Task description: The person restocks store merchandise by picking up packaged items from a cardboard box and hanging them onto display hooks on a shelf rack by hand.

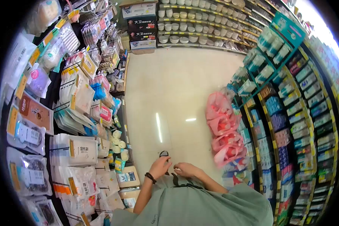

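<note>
Both of my hands are in front of my waist, over my green garment [192,203]. My left hand [160,168], with a dark beaded bracelet [150,177] at the wrist, has its fingers curled inward. Close beside it on the right, my right hand [186,170] is closed, with its fingertips pressed together. A dark strap [175,180] hangs just below the right fingertips against the garment. Whether either hand grips it is too small to tell. Beyond the left hand, the tip of a dark shoe [164,153] shows on the floor.
Packaged goods [83,150] hang along the left shelving. Pink bags [224,130] bulge into the aisle at right, beside a green display rack [267,60] and stocked shelves [278,150]. Bowls [192,28] line the far shelves, next to stacked boxes [141,28]. Pale tiled floor [169,83] runs between.
</note>
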`<state>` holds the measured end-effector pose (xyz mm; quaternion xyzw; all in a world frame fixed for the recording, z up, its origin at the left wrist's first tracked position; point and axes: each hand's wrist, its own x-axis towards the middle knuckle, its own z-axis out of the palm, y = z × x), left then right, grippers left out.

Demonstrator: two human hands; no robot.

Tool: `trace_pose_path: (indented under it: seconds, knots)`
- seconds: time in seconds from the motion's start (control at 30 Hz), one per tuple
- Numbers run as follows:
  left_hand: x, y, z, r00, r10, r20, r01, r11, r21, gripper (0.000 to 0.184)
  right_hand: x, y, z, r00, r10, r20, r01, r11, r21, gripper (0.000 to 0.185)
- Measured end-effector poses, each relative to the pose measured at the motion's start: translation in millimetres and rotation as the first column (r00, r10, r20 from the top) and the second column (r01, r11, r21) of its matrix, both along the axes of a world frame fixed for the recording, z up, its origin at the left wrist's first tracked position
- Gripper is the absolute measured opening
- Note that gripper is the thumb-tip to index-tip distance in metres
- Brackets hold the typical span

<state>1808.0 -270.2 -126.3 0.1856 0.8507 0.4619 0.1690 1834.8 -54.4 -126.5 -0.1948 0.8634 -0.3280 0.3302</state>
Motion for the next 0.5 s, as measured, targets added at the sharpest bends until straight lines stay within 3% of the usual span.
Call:
trace_pose_path:
  seconds: [0.1,0.2,0.3,0.5]
  knots:
    - [-68.6,-0.3,13.7,0.994,0.102,-0.029,-0.100,0.993,0.067,0.036,-78.7,-7.8,13.2,0.997,0.075,-0.001,-0.075,0.996,-0.054,0.035]
    - [-127.9,-2.5,30.8,0.984,0.161,-0.075,-0.155,0.985,0.081,0.036,-144.1,-18.8,50.1,1.000,-0.020,-0.003,0.019,0.991,-0.131,0.033]
    - [-172.0,-3.9,34.0,0.985,0.169,-0.033,-0.167,0.983,0.075,0.035,-188.3,-23.7,68.0,0.984,-0.137,-0.111,0.090,0.932,-0.350,0.031]
    - [-240.4,6.2,25.4,0.998,0.055,-0.018,-0.055,0.998,0.018,0.030,-261.8,-8.5,47.4,0.999,-0.025,0.036,0.035,0.944,-0.327,0.027]
